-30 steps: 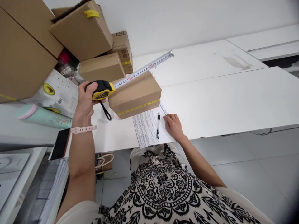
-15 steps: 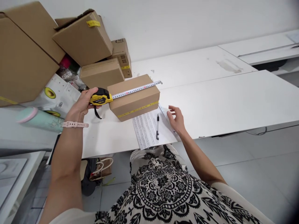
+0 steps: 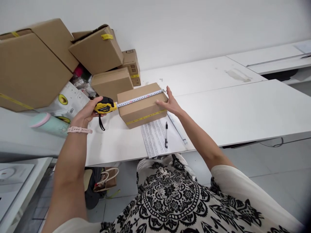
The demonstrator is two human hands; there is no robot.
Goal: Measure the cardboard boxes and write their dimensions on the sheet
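Observation:
My left hand is closed round a yellow and black tape measure, just left of a brown cardboard box. The white blade runs out across the top of the box to its right edge. At that right end is my right hand, fingers spread, thumb by the box's top edge and fingertips near the blade's end hook. A strip of yellow tape crosses the box's front side. In front of the box lie a printed sheet and a black pen.
Several cardboard boxes are piled at the back left against the wall. A mint green bottle lies at the left, beside a white carton with avocado pictures. A ruler lies right of the pen on the white table.
My right hand has moved up and left from beside the papers to the right end of the box. The blade's end, which stuck out past the box, now sits at its edge.

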